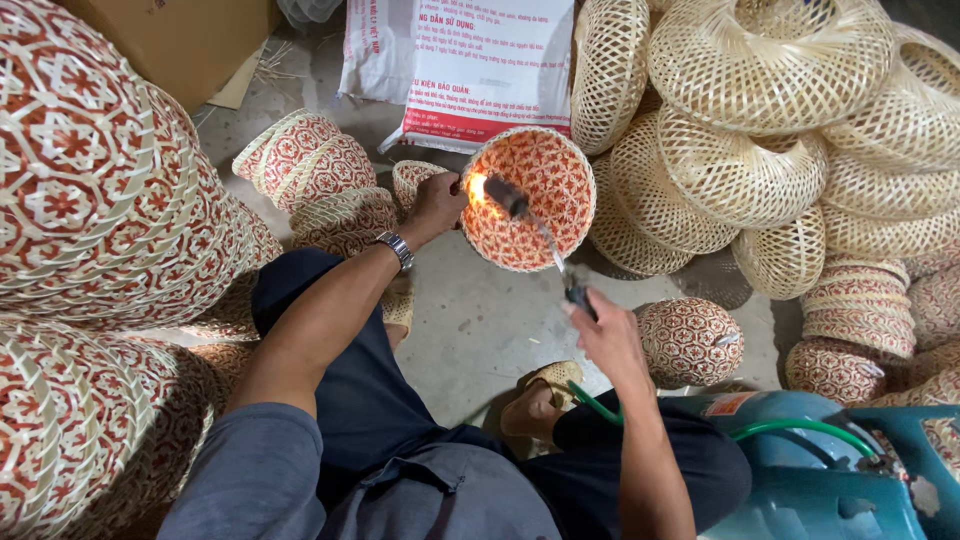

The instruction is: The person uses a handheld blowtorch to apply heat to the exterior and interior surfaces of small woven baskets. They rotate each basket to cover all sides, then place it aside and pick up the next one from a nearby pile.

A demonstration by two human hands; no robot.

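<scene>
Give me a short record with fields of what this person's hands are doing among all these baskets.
left hand: grips the rim of a red-patterned woven basket, tilted with its opening toward the camera
right hand: holds a gas torch
flame: lit, at the basket's inner rim
hose: green, runs to a blue gas cylinder
surroundings: plain baskets stacked at right, red-patterned stacks at left

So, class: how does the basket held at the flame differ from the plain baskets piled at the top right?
The held basket carries a red and white woven pattern; the plain baskets are bare pale straw. The left hand grips the held basket's rim while the right hand aims a lit torch into it; the plain baskets lie stacked, untouched. Both are rounded open lattice weave.
</scene>
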